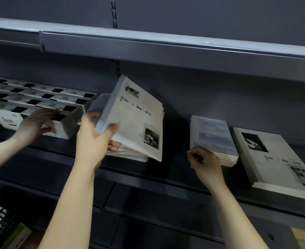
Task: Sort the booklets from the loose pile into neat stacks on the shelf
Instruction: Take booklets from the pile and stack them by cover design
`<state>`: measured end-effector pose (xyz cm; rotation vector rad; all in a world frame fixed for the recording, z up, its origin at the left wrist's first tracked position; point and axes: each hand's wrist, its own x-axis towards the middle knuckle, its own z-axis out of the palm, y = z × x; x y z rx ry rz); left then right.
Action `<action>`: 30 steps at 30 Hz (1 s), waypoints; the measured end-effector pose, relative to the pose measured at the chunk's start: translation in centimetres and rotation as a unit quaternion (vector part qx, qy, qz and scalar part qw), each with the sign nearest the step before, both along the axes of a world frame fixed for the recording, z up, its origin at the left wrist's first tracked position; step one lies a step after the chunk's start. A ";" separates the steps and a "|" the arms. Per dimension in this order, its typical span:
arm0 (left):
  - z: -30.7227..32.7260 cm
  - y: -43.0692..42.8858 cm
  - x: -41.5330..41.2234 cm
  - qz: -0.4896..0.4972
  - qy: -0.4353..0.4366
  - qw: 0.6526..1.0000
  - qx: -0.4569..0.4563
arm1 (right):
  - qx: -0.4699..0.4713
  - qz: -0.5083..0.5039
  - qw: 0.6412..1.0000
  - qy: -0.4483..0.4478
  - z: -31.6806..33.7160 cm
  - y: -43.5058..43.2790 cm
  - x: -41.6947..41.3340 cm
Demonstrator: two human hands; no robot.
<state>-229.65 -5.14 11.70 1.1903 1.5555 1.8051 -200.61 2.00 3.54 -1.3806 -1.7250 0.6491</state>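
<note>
On the dark shelf (148, 175), the left hand (94, 139) grips a tilted "Time Memory" booklet (133, 117) over its pile. Right hand (204, 163), fingers loosely curled, touches the blurred blue stack (212, 137). Another person's hand (34, 125) enters far left, arm cut off.

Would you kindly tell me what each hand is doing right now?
Left hand: closed on a tilted bundle of booklets.
Right hand: fingers curled at the front corner of the blue stack; grip cannot be told.
</note>
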 end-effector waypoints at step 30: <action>-5.2 3.7 23.7 -0.200 -0.061 0.978 0.025 | -0.083 -0.060 0.944 0.314 2.7 -2.7 14.5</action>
